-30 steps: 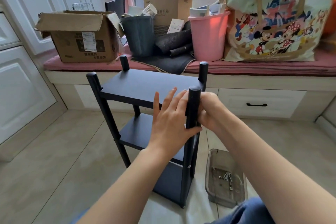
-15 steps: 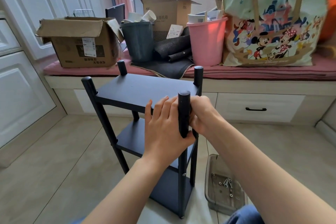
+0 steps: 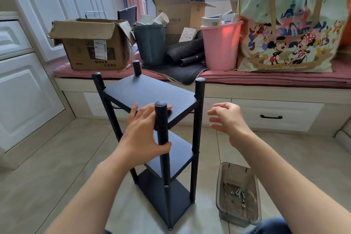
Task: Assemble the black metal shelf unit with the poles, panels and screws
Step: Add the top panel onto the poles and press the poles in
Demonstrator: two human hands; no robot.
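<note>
Shelf unit stands on the floor, 3 panels, 4 poles in. Left hand wraps the near pole; right hand open, empty, just right of that grip. Likely final check; next needs screws from the tray. Joint under left palm hidden.

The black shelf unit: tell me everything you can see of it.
The black shelf unit stands upright on the tiled floor, in front of the window seat. It looks like matte black metal: three flat rectangular panels stacked top, middle and bottom, joined by four round poles whose capped tops rise above the top panel. The left hand grips the nearest pole just under the top panel. The right hand hovers open beside it, not touching.
</note>
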